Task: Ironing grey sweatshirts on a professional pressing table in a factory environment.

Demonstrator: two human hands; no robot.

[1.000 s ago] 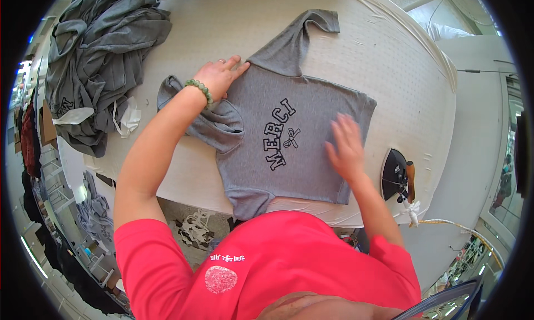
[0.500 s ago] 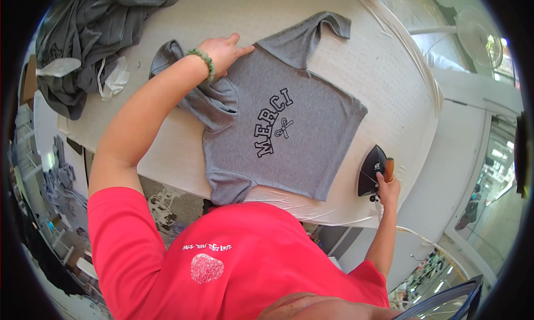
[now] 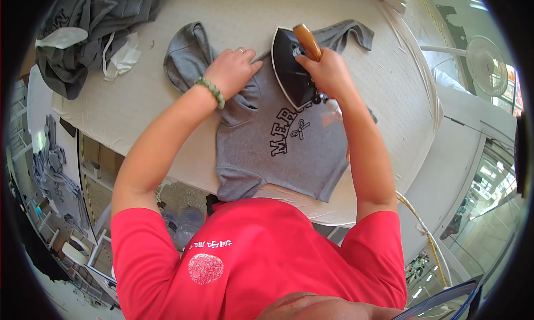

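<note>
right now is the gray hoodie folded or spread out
Spread out: the gray hoodie lies across the table, hood and sleeves extending outward.

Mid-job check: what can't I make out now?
In the head view:
Lettering on the gray hoodie: upper end covered by the iron.
The iron's underside: hidden by its own body.
Whether the left hand grips: its own back hides the palm.
Gray garment pile: cut off by the top edge.

You have one left hand (image 3: 231, 72), one right hand (image 3: 329, 72), one iron (image 3: 285, 53) and one hoodie (image 3: 239, 145).
Around you, count one table (image 3: 133, 120), one fan (image 3: 485, 65) and one heap of grey garments (image 3: 105, 17), its pieces too tangled to number; on you, one bead bracelet (image 3: 211, 92), one ring (image 3: 241, 50) and one red shirt (image 3: 267, 242).
</note>
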